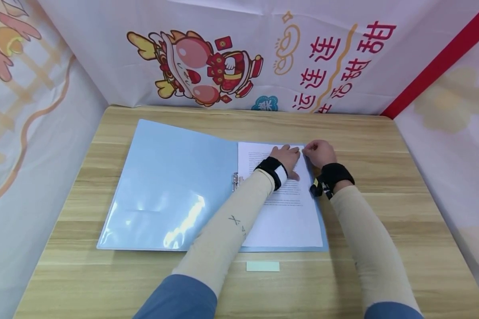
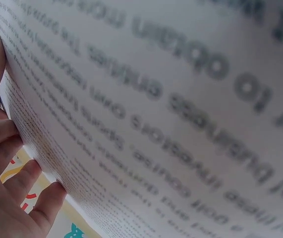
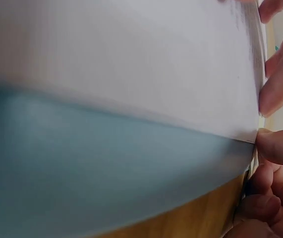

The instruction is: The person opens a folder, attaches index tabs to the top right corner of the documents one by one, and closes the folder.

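Observation:
A light blue folder (image 1: 171, 173) lies spread out on the wooden table, with printed paper (image 1: 287, 226) on its right side. My left hand (image 1: 286, 159) rests on the upper part of the paper, fingers spread toward its top right corner. At that same corner my right hand (image 1: 321, 153) pinches the paper's edge, thumb on top and the other fingers curled. The right wrist view shows the thumb (image 3: 280, 146) right at the corner, where paper and folder edge meet. Beside the left forearm, a metal clip (image 1: 235, 181) sits near the folder's fold.
A pale green strip (image 1: 262, 266) lies on the table (image 1: 143, 283) just below the folder. Behind the table hangs a white printed cloth (image 1: 279, 53) with a cartoon figure and red characters. More printed cloth (image 1: 455, 128) borders the sides.

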`<action>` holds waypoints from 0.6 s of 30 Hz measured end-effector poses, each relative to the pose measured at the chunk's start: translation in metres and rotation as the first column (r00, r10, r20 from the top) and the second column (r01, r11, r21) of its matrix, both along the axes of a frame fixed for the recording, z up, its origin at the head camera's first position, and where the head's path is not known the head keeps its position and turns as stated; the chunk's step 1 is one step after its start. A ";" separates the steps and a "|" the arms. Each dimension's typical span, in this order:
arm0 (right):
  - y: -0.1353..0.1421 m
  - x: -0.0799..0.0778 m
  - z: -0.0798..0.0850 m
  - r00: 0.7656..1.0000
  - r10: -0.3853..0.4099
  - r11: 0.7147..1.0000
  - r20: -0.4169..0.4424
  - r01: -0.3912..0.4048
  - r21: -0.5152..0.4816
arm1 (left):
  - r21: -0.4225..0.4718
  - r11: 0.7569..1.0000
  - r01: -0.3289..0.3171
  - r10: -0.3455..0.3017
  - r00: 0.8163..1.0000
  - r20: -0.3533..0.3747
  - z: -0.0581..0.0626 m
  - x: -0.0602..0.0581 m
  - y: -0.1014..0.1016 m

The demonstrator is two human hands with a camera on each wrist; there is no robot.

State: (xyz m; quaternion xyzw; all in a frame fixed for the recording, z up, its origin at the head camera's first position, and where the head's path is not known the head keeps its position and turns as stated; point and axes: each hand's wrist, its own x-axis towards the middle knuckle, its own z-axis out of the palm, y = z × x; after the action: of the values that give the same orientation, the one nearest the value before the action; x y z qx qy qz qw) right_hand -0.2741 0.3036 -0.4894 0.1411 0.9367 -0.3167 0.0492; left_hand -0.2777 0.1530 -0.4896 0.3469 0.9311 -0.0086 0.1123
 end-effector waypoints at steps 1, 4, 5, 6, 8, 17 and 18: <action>0.000 -0.001 0.000 1.000 -0.005 1.000 0.012 0.005 -0.004 | -0.001 1.000 0.001 -0.001 1.000 0.000 0.000 0.000 0.000; 0.000 -0.003 0.000 0.999 -0.019 1.000 0.026 0.019 -0.003 | 0.002 1.000 0.007 -0.007 1.000 -0.002 0.001 0.000 -0.001; 0.000 -0.004 0.000 0.999 -0.025 1.000 0.025 0.025 0.004 | 0.004 1.000 0.009 -0.009 1.000 -0.004 0.002 0.000 -0.001; 0.000 -0.005 0.000 0.999 -0.031 0.999 0.024 0.031 0.008 | 0.006 1.000 0.012 -0.012 1.000 -0.005 0.002 0.001 -0.002; 0.000 -0.008 -0.001 0.999 -0.044 0.999 0.022 0.044 0.014 | 0.013 1.000 0.015 -0.015 1.000 -0.009 0.003 0.001 -0.002; -0.001 -0.009 -0.001 0.998 -0.057 0.998 0.006 0.057 0.012 | -0.047 0.999 0.010 -0.010 1.000 0.000 0.004 0.000 -0.005; 0.000 -0.009 -0.001 0.999 -0.051 0.999 -0.002 0.051 0.009 | -0.055 0.998 0.011 -0.010 1.000 0.006 0.004 0.000 -0.005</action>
State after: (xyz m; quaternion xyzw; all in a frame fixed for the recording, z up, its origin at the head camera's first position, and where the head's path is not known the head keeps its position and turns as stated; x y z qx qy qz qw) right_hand -0.2832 0.3038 -0.4906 0.1652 0.9342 -0.3138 0.0397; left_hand -0.2781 0.1475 -0.4854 0.3486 0.9284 -0.0336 0.1245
